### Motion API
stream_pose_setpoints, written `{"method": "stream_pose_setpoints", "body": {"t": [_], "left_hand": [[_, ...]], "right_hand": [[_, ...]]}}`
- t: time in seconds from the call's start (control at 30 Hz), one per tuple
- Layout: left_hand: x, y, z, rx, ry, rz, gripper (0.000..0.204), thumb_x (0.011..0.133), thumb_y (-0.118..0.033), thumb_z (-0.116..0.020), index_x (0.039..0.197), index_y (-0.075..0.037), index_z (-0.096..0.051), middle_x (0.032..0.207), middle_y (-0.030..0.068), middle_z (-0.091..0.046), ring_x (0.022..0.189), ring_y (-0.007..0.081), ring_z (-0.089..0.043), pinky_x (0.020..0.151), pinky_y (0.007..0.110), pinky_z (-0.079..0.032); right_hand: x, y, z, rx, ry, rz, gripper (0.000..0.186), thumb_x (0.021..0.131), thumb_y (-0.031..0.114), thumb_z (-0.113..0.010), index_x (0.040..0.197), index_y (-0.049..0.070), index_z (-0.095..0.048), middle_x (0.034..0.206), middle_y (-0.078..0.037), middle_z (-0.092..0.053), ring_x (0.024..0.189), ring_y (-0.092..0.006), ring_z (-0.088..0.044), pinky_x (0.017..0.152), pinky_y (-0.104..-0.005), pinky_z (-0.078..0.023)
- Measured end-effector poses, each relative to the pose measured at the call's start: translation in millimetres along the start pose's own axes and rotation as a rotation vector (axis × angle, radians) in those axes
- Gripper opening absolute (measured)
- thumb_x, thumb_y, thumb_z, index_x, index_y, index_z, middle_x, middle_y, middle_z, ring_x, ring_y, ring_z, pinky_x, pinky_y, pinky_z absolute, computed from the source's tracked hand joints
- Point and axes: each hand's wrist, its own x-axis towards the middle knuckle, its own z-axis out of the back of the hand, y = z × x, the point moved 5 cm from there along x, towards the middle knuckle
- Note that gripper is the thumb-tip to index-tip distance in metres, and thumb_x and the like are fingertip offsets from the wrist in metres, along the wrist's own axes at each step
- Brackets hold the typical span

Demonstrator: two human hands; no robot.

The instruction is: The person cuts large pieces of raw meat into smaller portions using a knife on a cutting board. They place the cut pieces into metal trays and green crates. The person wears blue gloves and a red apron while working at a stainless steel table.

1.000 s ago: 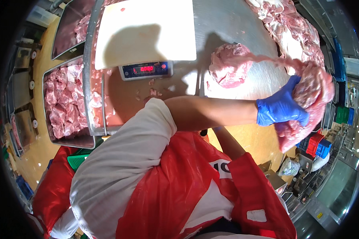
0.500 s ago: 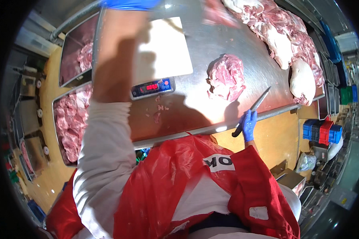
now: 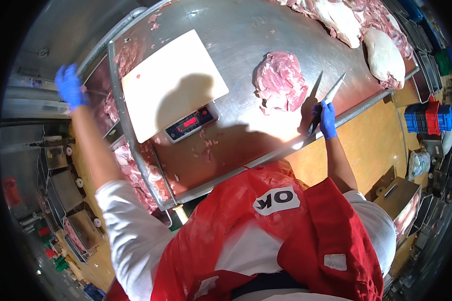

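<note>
My right hand (image 3: 327, 120), in a blue glove, is closed round the dark handle of a knife (image 3: 333, 89) at the table's near edge. The blade points up and away to the right. Left of it, a trimmed piece of raw meat (image 3: 281, 83) lies on the steel table (image 3: 236, 45). My left hand (image 3: 71, 88), also blue-gloved, is stretched out at the far left beyond the table's edge, fingers apart and nothing visible in them. Below and beside it are meat pieces (image 3: 111, 105) in a metal bin. A white board (image 3: 171, 75) rests on a digital scale (image 3: 192, 122) with a lit red display.
Large cuts of meat with pale fat (image 3: 384, 57) are heaped at the table's far right. Small scraps (image 3: 208, 145) lie near the scale. More meat chunks (image 3: 133, 173) fill a bin along the left edge. Blue and red crates (image 3: 429, 118) stand at right.
My left hand has swung from above the board out to the left, past the table. A blurred piece of meat at the table's far side is gone from view. The knife stays in my right hand.
</note>
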Motion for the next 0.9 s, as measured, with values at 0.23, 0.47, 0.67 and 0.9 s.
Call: {"method": "stream_pose_setpoints", "body": {"t": [0.23,0.47,0.67,0.9], "left_hand": [[-292.1,-54.6,-380.4,-0.17,0.838,0.15,0.05,0.09,-0.023,-0.069,0.132,0.001,-0.054,0.113,0.019,-0.065,0.114,0.0315,-0.058,0.1,0.038,-0.045],[-293.3,28.1,-551.7,-0.114,1.3,0.227,0.06,0.092,-0.036,-0.066,0.137,0.001,-0.052,0.123,0.0148,-0.065,0.114,0.0234,-0.061,0.1,0.036,-0.047],[-332.0,0.0,-557.2,-0.505,1.68,0.885,0.048,0.09,-0.026,-0.066,0.133,-0.007,-0.055,0.122,0.0068,-0.064,0.111,0.0184,-0.061,0.098,0.036,-0.05],[-385.4,-9.0,-443.8,-0.713,1.075,1.018,0.066,0.083,-0.018,-0.073,0.142,-0.01,-0.045,0.133,0.0059,-0.055,0.124,0.0197,-0.051,0.108,0.037,-0.042]], "right_hand": [[-45.5,-40.1,-41.8,0.459,0.048,-0.453,0.017,0.1,0.027,-0.054,0.102,0.01,-0.056,0.094,-0.01,-0.061,0.079,-0.0255,-0.062,0.064,-0.0486,-0.057],[-89.1,-61.6,-88.8,0.801,0.289,-0.52,0.032,0.101,0.038,-0.051,0.108,0.008,-0.058,0.113,-0.01,-0.059,0.107,-0.0304,-0.058,0.088,-0.0552,-0.052],[-18.1,-52.4,-113.8,0.887,0.427,-0.293,0.018,0.102,0.025,-0.054,0.11,0.01,-0.055,0.1,-0.002,-0.053,0.092,-0.0175,-0.054,0.081,-0.0332,-0.048],[-25.9,20.8,-91.3,0.857,0.412,-0.46,0.021,0.097,0.014,-0.061,0.116,0.005,-0.059,0.102,-0.005,-0.064,0.099,-0.0167,-0.062,0.095,-0.0334,-0.051]]}}
